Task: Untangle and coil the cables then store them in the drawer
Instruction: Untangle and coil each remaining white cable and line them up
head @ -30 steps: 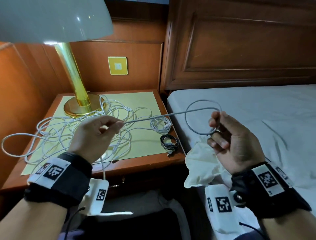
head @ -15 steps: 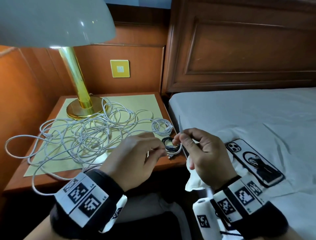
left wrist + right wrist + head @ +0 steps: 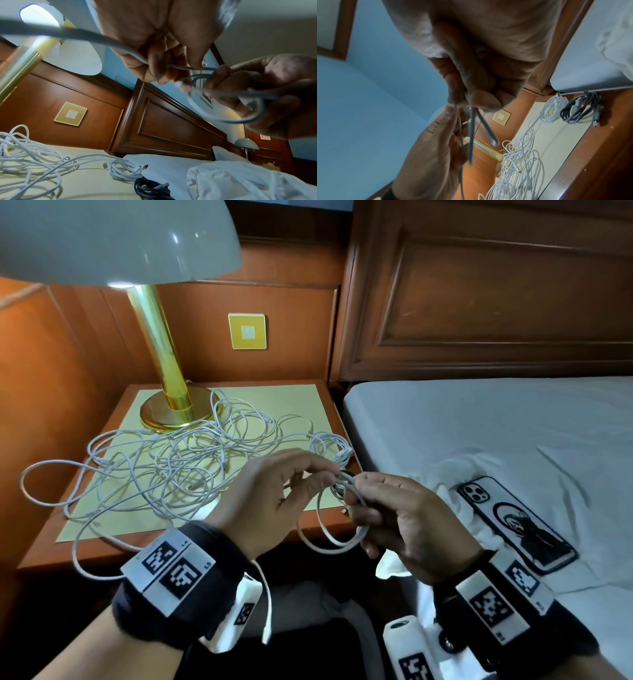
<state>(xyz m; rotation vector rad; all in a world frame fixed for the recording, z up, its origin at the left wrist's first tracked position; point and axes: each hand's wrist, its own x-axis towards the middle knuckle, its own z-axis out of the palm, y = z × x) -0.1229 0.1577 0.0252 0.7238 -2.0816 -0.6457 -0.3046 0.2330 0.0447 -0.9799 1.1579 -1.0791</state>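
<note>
A loose tangle of white cables [image 3: 171,470] covers the nightstand [image 3: 102,553]. At its right edge lie a small coiled white cable [image 3: 329,446] [image 3: 125,171] and a coiled black cable [image 3: 150,188] [image 3: 580,108]. My right hand [image 3: 352,491] pinches a few loops of one white cable [image 3: 329,537], which hang below it in front of the nightstand's right corner. My left hand [image 3: 325,477] pinches the same cable right beside it, fingertips almost touching. In the left wrist view, the cable runs through my left hand [image 3: 168,70] into the loops held by my right hand [image 3: 240,92].
A lamp with a gold base [image 3: 174,412] stands at the back left of the nightstand. On the bed [image 3: 479,433] to the right lies a phone [image 3: 513,522] beside a crumpled white cloth [image 3: 394,566]. The wooden headboard [image 3: 479,302] rises behind.
A second ago my hands were apart with the cable stretched between them and one loop in the right. They have come together low at the nightstand's corner, and more loops hang from the right.
</note>
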